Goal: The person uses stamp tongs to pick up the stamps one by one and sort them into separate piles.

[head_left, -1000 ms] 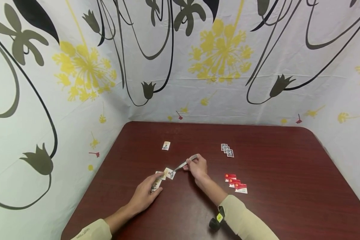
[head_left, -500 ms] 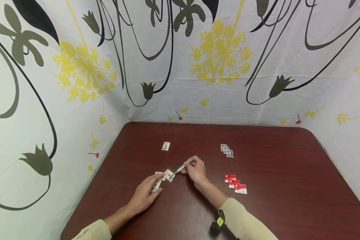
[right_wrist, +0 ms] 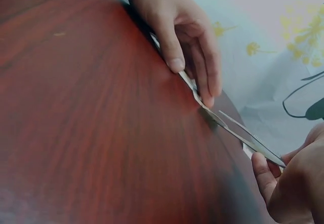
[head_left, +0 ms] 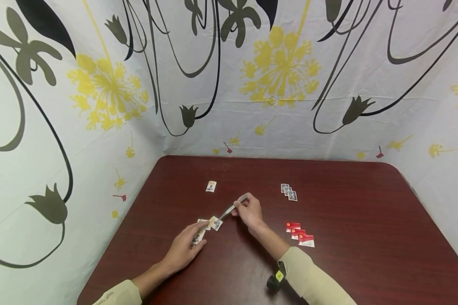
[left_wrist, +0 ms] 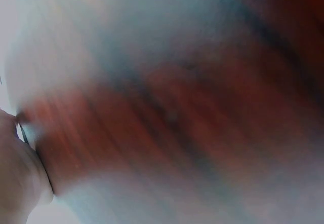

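Note:
In the head view my left hand [head_left: 185,245] lies low at the left of the table with its fingers stretched out. Its fingertips and thumb rest over a row of small white picture cards [head_left: 198,238], partly covering them. The row's right end card [head_left: 216,223] is tilted and overlaps its neighbour. My right hand [head_left: 249,212] pinches a pair of metal tweezers [head_left: 229,210], their tips down at that end card's upper right edge. In the right wrist view the tweezers [right_wrist: 253,140] slope toward the left hand [right_wrist: 177,26], their two arms apart.
A single picture card [head_left: 211,186] lies farther back. To the right are a stepped row of small grey picture cards [head_left: 288,190] and a stepped row of red and white cards [head_left: 298,233]. Patterned cloth [head_left: 244,84] hangs around the dark red table [head_left: 366,212].
The end card has turned slightly and shifted a little toward the left hand. The tweezers' tips have drawn back from its middle to its edge. The left hand has stayed in place.

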`<state>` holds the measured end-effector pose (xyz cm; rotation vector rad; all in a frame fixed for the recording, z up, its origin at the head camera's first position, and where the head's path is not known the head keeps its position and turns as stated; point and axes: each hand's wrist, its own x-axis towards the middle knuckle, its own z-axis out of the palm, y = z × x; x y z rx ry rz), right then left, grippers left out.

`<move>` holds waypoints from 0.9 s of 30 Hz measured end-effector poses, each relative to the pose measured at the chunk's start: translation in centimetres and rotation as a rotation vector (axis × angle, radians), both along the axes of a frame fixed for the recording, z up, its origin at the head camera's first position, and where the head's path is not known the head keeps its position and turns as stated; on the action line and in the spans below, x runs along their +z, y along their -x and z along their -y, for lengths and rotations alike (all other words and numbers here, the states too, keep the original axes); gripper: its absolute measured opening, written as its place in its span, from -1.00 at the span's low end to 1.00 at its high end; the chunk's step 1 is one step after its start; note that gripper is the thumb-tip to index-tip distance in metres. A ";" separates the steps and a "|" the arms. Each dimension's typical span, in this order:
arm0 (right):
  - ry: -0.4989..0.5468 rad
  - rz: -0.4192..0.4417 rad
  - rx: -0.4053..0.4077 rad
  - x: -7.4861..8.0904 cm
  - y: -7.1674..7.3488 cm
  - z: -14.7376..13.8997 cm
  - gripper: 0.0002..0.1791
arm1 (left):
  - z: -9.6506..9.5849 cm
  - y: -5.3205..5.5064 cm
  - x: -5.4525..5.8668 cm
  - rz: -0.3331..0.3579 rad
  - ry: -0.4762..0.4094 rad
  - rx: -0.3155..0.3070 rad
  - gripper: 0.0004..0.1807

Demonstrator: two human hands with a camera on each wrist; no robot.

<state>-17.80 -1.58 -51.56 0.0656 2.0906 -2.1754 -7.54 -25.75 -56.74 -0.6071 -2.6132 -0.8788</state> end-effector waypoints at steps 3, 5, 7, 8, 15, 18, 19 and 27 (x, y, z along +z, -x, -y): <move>-0.036 -0.013 -0.001 0.1 0.5 0.0 -0.91 | 0.0 0.0 0.1 0.014 -0.003 0.000 -0.30; -0.061 -0.016 -0.003 0.0 0.7 0.1 -0.90 | 0.0 0.0 0.1 0.021 -0.005 0.001 -0.30; -0.083 -0.020 -0.005 -0.1 0.7 0.1 -0.90 | 0.0 0.0 0.1 0.028 -0.004 0.002 -0.30; -0.093 -0.019 -0.006 -0.1 0.7 0.1 -0.90 | 0.0 0.0 0.1 0.030 -0.004 0.002 -0.30; -0.111 -0.012 0.019 -0.1 0.0 0.0 -0.92 | 0.0 0.0 0.2 0.042 -0.001 0.011 -0.32; -0.094 0.011 0.047 -0.2 -0.3 0.0 -0.92 | 0.0 -0.1 0.3 0.049 0.003 0.013 -0.32; -0.088 0.015 0.057 -0.2 -0.4 0.0 -0.92 | 0.0 -0.1 0.3 0.050 0.005 0.013 -0.32; -0.033 0.065 0.101 -0.2 -0.4 0.1 -0.92 | 0.0 0.0 0.4 0.045 0.011 0.002 -0.32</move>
